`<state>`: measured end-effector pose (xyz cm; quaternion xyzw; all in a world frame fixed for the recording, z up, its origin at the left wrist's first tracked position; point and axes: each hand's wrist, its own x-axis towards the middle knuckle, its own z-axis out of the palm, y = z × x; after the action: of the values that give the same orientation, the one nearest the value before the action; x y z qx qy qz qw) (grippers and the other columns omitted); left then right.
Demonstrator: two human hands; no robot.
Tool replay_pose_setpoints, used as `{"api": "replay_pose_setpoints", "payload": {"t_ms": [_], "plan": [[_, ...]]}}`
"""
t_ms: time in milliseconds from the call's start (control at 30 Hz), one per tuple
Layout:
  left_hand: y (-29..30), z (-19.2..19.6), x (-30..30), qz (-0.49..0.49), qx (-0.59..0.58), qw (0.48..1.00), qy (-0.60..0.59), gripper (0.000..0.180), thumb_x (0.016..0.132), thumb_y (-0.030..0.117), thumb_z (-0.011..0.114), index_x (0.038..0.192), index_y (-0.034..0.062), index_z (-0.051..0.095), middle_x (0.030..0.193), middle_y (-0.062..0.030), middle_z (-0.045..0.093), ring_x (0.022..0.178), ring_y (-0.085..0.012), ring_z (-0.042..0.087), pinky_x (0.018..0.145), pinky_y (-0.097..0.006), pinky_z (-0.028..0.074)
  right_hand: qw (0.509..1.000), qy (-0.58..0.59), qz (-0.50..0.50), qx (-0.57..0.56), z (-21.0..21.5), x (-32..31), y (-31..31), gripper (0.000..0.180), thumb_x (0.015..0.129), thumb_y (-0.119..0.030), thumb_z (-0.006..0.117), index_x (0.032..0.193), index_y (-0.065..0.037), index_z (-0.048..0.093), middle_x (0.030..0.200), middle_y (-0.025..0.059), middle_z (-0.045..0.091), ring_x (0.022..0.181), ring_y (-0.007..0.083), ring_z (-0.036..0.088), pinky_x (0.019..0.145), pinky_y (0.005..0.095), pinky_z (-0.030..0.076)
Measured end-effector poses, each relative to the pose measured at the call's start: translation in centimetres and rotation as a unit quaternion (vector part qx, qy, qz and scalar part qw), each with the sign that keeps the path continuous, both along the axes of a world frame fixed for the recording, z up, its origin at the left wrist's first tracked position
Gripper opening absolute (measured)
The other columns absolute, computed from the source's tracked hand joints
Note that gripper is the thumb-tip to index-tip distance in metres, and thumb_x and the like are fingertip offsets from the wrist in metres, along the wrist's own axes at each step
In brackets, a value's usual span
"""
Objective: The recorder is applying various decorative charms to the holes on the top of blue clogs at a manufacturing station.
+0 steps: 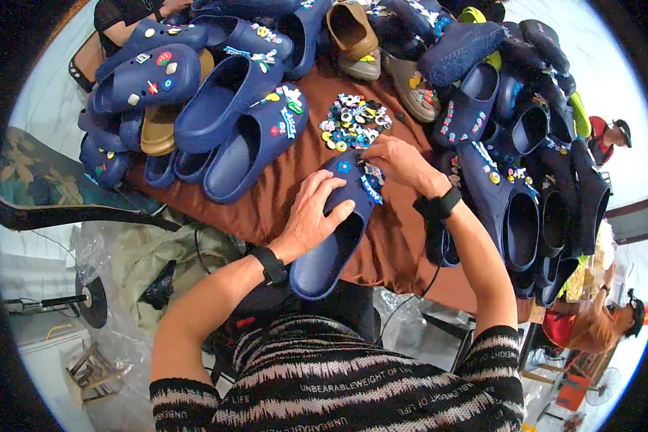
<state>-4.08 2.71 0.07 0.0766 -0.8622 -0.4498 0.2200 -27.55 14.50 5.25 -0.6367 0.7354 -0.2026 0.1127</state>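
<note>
A navy blue clog [324,248] lies on the brown cloth in front of me, its heel end toward my body. My left hand [311,216] grips it across the upper, thumb and fingers on either side. Over the clog's toe, my right hand [403,165] is closed in a pinch. What its fingertips hold is too small and partly hidden to make out. Blue flower and white-and-blue lettered charms sit on the clog's upper. Just beyond the toe lies a pile of small colourful shoe charms [353,119].
Navy clogs [255,144] with charms are heaped on the left, and more clogs [522,216] on the right. Brown clogs [410,86] lie at the back. A brown satin cloth [259,205] covers the table. A chair [57,180] stands left; other people are at right and far left.
</note>
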Motion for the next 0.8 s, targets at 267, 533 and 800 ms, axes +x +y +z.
{"api": "replay_pose_setpoints", "payload": {"t_ms": [267,533,800], "plan": [[0.0,-0.5,-0.3,0.017,0.001,1.000,0.016,0.053,0.095,0.045,0.061,0.123,0.0008,0.060,0.135,-0.0208,0.049,0.131,-0.0391,0.044,0.112,-0.047,0.034,0.978,0.199,-0.009,0.058,0.6,2.9,0.0,0.027,0.081,0.000,0.061,0.104,-0.008,0.073,0.107,0.0141,0.064,0.104,0.0343,0.061,0.091,0.0455,0.051],[0.0,-0.4,0.0,0.005,-0.007,1.000,0.003,0.050,0.099,0.044,0.055,0.128,0.0031,0.057,0.138,-0.0213,0.048,0.134,-0.0386,0.043,0.115,-0.046,0.032,0.969,-0.059,-0.180,-0.156,-0.6,4.6,4.7,0.024,0.087,-0.003,0.064,0.110,-0.003,0.071,0.097,0.0156,0.066,0.092,0.0330,0.065,0.080,0.0397,0.052],[0.0,0.0,-0.1,0.003,-0.004,1.000,-0.012,0.048,0.099,0.041,0.055,0.128,0.0026,0.057,0.139,-0.0217,0.047,0.134,-0.0386,0.043,0.115,-0.045,0.031,0.977,-0.090,-0.149,-0.126,-2.6,9.0,6.0,0.032,0.091,-0.001,0.063,0.122,-0.009,0.069,0.095,0.0167,0.057,0.088,0.0340,0.063,0.078,0.0406,0.051]]}}
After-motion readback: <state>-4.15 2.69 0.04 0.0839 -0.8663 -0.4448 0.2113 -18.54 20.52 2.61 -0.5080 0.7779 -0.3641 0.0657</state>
